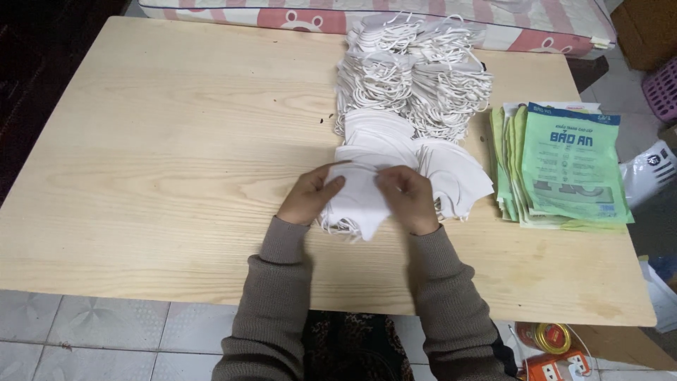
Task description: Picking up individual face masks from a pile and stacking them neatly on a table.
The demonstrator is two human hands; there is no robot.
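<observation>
Both my hands rest on a small stack of white face masks (358, 201) lying on a pale wooden table (162, 162). My left hand (310, 196) grips the stack's left edge, fingers curled over the top mask. My right hand (409, 197) pinches its upper right edge. Just behind, more white masks (451, 173) fan out to the right. Farther back stand two tall piles of masks (412, 74) with white ear loops hanging off their sides.
A stack of green flat pouches (568, 169) lies at the table's right. A striped cushion (437, 15) runs along the far edge. A purple basket (663, 88) sits at far right. Small tins and boxes (553, 349) lie on the tiled floor.
</observation>
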